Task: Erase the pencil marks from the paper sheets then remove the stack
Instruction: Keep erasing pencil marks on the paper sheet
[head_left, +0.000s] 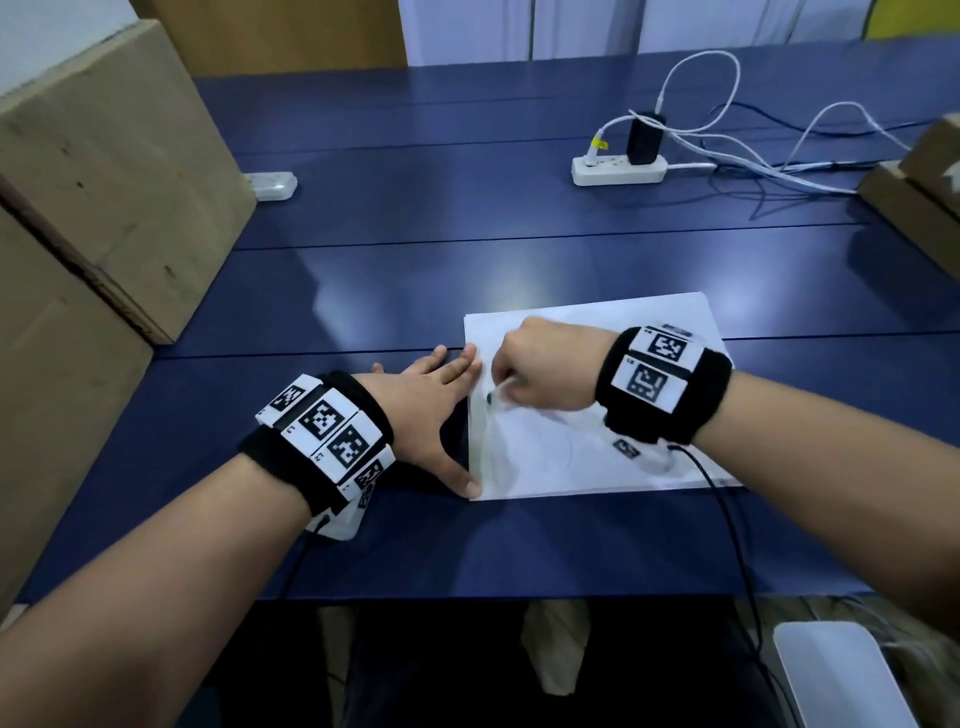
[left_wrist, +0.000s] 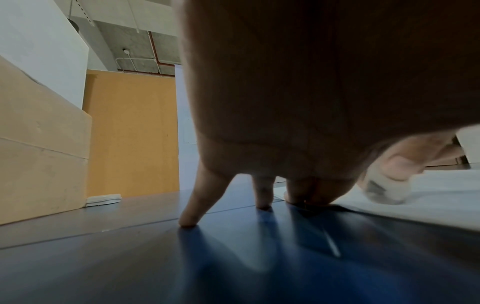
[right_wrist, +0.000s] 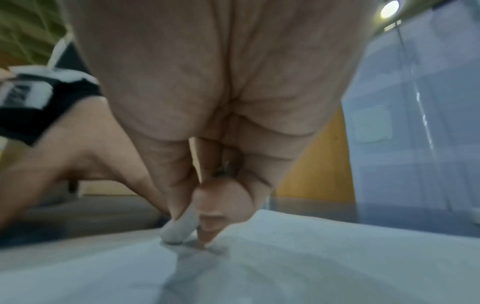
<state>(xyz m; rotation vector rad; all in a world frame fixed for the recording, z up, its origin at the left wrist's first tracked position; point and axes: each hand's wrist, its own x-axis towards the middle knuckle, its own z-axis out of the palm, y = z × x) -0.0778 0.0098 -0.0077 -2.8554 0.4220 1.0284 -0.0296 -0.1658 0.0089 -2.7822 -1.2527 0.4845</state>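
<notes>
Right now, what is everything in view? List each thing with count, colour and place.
paper stack: one, white, near right of table, faint pencil marks
eraser: one, white, tip on the paper
table: one, dark blue
cardboard boxes: several, brown, left and far right
power strip: one, white, far right, black charger and white cables
left hand: flat, fingertips and thumb at the paper's left edge
right hand: pinches the eraser

Left hand with straight fingers spread on the dark blue table, two fingertips at the white paper stack's edge; right, a blurred white eraser; far left, tan cardboard boxes.
</notes>
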